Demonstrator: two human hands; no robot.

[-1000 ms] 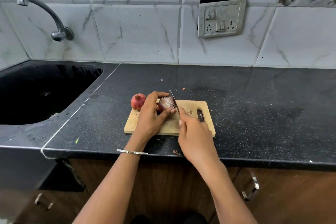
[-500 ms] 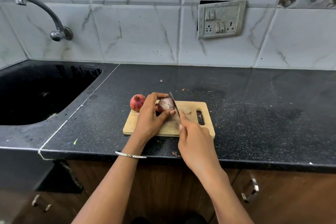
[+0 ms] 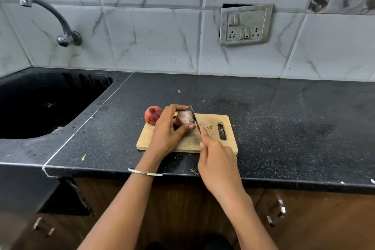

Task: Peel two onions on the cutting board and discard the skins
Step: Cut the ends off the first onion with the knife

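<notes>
While left hand (image 3: pixel 164 134) grips onion (image 3: pixel 183 118), right hand (image 3: pixel 217 160) holds knife (image 3: pixel 193 116).

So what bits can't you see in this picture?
All from the head view:
- Knife handle: wrapped inside the right hand.
- Held onion: its near side is covered by the left hand, so how much skin is off is unclear.
- Sink bottom: too dark.
- Specks on the counter: too small to name.
</notes>
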